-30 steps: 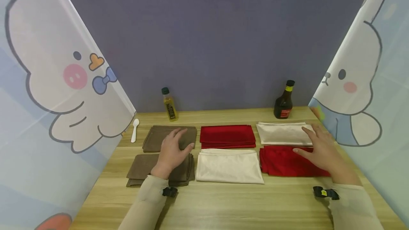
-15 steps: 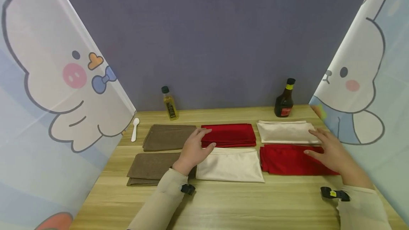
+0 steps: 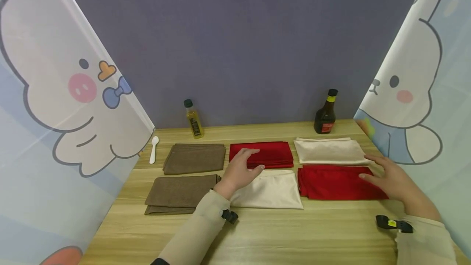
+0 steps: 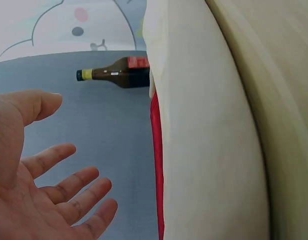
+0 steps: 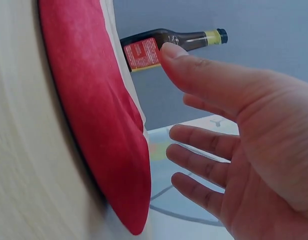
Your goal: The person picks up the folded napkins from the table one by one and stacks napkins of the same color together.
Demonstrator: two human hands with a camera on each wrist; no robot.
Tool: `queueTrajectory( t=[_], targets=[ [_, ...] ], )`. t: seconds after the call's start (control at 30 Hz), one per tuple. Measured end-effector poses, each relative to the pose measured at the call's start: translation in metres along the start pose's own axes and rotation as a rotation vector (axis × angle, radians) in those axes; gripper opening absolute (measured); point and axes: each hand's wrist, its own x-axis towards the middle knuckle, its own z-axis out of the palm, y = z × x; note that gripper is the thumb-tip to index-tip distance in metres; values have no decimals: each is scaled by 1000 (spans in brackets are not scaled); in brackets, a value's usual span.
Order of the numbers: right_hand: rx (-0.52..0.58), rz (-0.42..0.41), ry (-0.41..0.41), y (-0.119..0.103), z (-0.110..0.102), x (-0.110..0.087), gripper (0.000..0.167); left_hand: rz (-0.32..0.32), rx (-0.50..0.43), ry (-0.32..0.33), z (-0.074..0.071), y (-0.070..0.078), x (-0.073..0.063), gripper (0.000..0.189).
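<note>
My left hand hovers over the left part of the front middle white folded cloth, its fingertips overlapping the back middle red folded cloth in the head view. Its fingers are spread and hold nothing, as the left wrist view shows. Over the right end of the front right red folded cloth is my right hand, empty, with loosely bent fingers. Behind that cloth lies another white folded cloth. Two brown folded cloths, one at the back and one in front, lie on the left.
A white spoon lies at the table's left edge. A small bottle of yellow oil and a dark sauce bottle stand at the back before a grey panel. Cartoon-printed panels flank the wooden table.
My left hand has moved right, from over the brown cloths to over the middle white cloth. My right hand has shifted slightly right. The cloths have stayed in place.
</note>
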Motion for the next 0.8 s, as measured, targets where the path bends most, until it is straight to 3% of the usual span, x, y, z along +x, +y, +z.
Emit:
queueTrajectory(
  t=[0.27,0.57,0.8],
  targets=[
    [-29,52,-8,6,-8,-3,66,-11,-69,-55,14,11,8,61],
    [-62,168,-88,15,-13,-7,74,-36,-73,-120,36,19,18,64],
    [-41,172,-90,18,-8,-6,69,-17,-89,-150,51,28,24,64]
  ],
)
